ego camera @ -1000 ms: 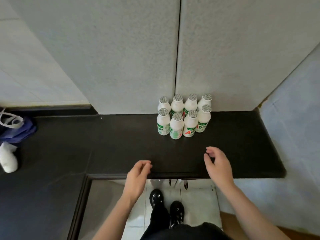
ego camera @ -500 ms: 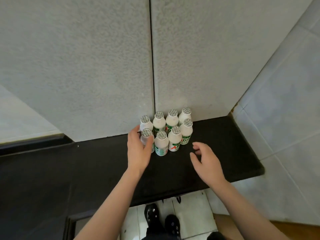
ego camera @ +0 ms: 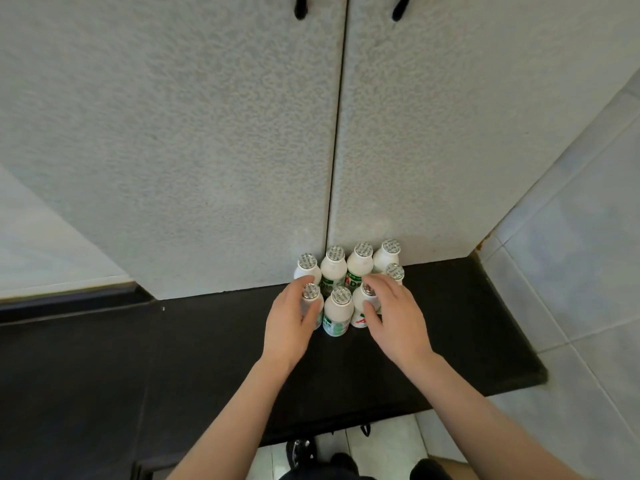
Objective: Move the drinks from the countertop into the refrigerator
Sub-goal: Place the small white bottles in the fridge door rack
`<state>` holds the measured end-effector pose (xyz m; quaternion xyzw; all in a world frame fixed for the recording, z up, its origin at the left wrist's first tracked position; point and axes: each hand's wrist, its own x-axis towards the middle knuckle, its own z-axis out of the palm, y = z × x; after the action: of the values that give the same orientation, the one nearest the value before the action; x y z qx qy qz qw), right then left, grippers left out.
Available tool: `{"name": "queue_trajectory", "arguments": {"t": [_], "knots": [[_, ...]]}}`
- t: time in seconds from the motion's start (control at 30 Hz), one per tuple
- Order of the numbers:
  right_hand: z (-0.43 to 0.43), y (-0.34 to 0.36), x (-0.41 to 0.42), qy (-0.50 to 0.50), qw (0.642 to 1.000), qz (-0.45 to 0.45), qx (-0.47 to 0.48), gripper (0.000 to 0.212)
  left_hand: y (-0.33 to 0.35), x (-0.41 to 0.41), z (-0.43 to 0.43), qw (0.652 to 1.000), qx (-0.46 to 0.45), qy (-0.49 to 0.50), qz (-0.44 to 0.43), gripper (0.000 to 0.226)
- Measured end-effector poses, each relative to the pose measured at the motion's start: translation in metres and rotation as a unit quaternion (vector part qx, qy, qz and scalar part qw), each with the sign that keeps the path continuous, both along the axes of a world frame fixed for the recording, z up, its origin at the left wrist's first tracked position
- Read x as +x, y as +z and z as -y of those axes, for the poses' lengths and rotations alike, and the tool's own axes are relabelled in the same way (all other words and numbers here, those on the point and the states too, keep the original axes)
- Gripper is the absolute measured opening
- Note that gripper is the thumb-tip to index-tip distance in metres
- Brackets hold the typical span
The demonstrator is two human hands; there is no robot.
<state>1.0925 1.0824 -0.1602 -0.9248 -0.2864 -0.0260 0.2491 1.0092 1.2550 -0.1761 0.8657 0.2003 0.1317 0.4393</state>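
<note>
1. The left hand [ego camera: 291,323] is wrapping its fingers and thumb round the front-left bottle [ego camera: 310,301]. It is grasping the wider body just under the foil cap [ego camera: 310,290], probably because that gives a surer hold than the narrow neck.
2. Between the two hands, the middle front bottle [ego camera: 338,311] is standing untouched on the black worktop [ego camera: 207,358]. It seems to be waiting for a later trip, since each hand is taking one drink.
3. The right hand [ego camera: 398,320] is grasping the next front bottle [ego camera: 363,304], with the thumb pressing the near side and the fingers curling over the far side.
4. Beyond the fingertips of both hands, the back row [ego camera: 334,270] of four bottles is standing upright against the cupboard doors [ego camera: 242,168]. One further bottle [ego camera: 394,271] is peeking out just past the right hand's knuckles.
5. The bottles are sitting packed closely together, so taking the nearest ones first looks sensible, as reaching over them could topple the rest.
6. All the drinks are resting on the worktop and the refrigerator is not showing, so the task appears to be only beginning.
</note>
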Motion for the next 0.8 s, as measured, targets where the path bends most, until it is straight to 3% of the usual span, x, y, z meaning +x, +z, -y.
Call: {"name": "queue_trajectory", "arguments": {"t": [0.23,0.57,0.8], "knots": [[0.007,-0.010,-0.003,-0.009,1.000,0.006,0.026,0.042,-0.004,-0.014,-0.008,1.000,-0.011,0.011,0.006,0.040],[0.023,-0.024,-0.013,-0.026,0.996,-0.042,0.070,0.040,-0.008,-0.060,0.011,0.980,-0.144,0.123,0.059,0.033],[0.028,-0.026,-0.041,-0.056,0.957,-0.195,0.206,0.031,0.007,-0.109,0.030,0.924,-0.235,0.284,0.106,0.025]]}}
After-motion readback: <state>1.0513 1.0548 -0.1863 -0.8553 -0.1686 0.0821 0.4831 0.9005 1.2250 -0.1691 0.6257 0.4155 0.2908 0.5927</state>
